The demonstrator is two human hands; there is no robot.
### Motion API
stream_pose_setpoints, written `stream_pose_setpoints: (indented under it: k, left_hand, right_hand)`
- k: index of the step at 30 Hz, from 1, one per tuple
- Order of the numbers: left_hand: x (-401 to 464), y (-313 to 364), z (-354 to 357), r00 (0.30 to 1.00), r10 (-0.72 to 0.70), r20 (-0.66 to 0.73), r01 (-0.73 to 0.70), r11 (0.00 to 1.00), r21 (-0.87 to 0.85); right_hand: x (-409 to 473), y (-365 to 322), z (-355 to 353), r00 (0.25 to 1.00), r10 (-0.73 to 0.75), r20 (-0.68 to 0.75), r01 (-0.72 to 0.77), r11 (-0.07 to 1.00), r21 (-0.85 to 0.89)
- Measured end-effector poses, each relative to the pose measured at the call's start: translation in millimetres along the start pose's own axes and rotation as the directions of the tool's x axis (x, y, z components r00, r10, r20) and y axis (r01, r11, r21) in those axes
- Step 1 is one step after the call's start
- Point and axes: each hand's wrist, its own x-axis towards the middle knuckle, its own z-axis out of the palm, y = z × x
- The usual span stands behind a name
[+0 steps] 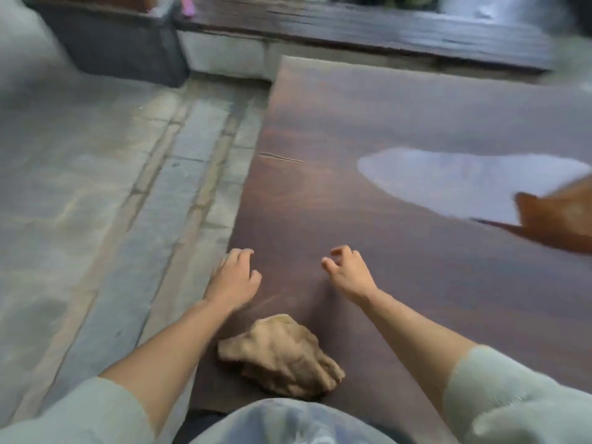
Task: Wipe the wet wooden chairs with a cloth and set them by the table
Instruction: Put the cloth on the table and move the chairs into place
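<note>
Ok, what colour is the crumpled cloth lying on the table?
Tan, a light brownish beige. The cloth shows best in the head view, its only view.

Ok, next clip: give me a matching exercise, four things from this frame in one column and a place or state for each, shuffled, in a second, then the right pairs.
Things:
1. cloth
2. left hand
3. right hand
4. wet patch

Places or states:
A. at the table's left edge
B. pale sheen, far right of the tabletop
C. crumpled, between the forearms
D. over the tabletop, fingers loosely curled, holding nothing

Pairs: 1-C, 2-A, 3-D, 4-B
</note>
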Motion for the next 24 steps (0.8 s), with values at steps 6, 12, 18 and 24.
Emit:
stream_pose_setpoints:
  k: [6, 12, 18, 24]
  left_hand:
    - [15, 31, -10, 0.825, 0.523, 0.212, -0.549, 0.832, 0.085]
    - [-39, 62, 2, 0.533, 0.75, 0.391, -0.825, 0.563, 0.045]
    - [-143, 89, 29, 0.231, 0.84, 0.491, -0.965, 0.26, 0.01]
    - [-334, 62, 71, -0.191, 0.789, 0.585, -0.981, -0.142, -0.13]
  right_hand:
    - [-71, -11, 25, 0.928, 0.242, -0.284, -0.188, 0.961, 0.204]
    - [-214, 21, 48, 0.722, 0.466, -0.512, -0.327, 0.882, 0.34]
    - [-384, 66, 76, 0.41, 0.693, -0.593, -0.429, 0.72, 0.546]
    - [-587, 77, 188, 0.157, 0.796, -0.585, -0.479, 0.579, 0.66]
